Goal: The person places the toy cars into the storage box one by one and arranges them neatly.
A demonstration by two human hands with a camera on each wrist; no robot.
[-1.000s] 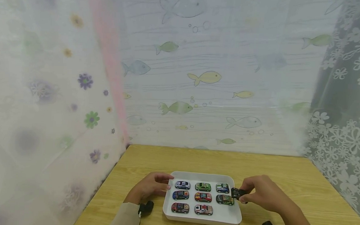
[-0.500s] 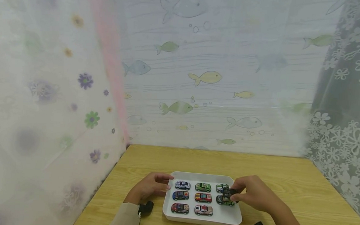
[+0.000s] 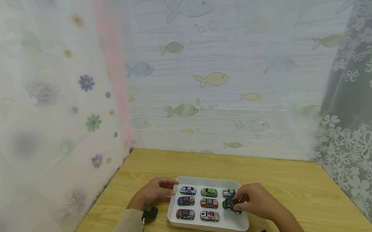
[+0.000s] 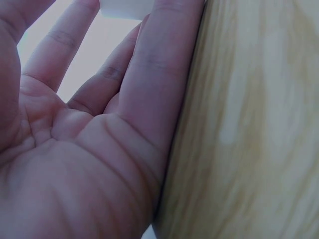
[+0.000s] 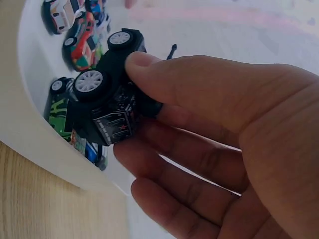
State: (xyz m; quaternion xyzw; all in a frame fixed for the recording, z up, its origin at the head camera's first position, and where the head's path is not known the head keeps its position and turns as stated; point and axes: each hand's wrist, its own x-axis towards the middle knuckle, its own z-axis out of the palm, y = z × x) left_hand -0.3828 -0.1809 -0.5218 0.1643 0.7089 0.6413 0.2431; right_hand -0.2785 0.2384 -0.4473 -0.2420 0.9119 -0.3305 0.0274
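Note:
My right hand (image 3: 256, 202) pinches a black toy car (image 3: 230, 203) with big white-hubbed wheels between thumb and fingers, over the right side of a white tray (image 3: 231, 224). In the right wrist view a green camouflage toy car (image 5: 59, 113) shows beyond it; in the head view the black car mostly covers that one. Along the tray's left rim, my left hand (image 3: 157, 190) rests on its side on the table, fingertips at the rim. Its fingers (image 4: 154, 64) are loosely extended in the left wrist view.
Several toy cars stand in rows in the tray, among them a white one (image 3: 188, 190), a green one (image 3: 209, 192) and a red-yellow one (image 3: 209, 203). Wood-grain table (image 3: 159, 163) surrounds the tray. Patterned curtains (image 3: 223, 110) hang behind and beside it.
My right hand has carried the black toy car leftward from the tray's right rim to over the camouflage car. The left hand and tray have stayed in place.

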